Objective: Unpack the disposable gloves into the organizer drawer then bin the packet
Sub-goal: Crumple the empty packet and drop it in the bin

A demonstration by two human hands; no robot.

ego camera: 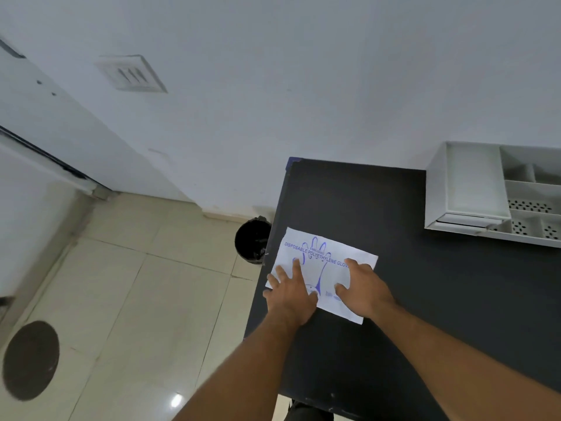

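Gloves remain sealed in the flat packet [326, 270] at the left edge of the worktop [455, 299], pinned under both hands: left hand [290, 294] and right hand [365, 290] lie open-palmed on it, gripping nothing. A careless tug could slide it off that edge beside the bin [252, 240], and the drawer [476, 183] sits well apart at the far right corner, so loose gloves may spill on the way.

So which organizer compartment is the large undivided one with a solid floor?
The tall leftmost compartment of the white organizer; the ones to its right are smaller, and several have perforated floors.
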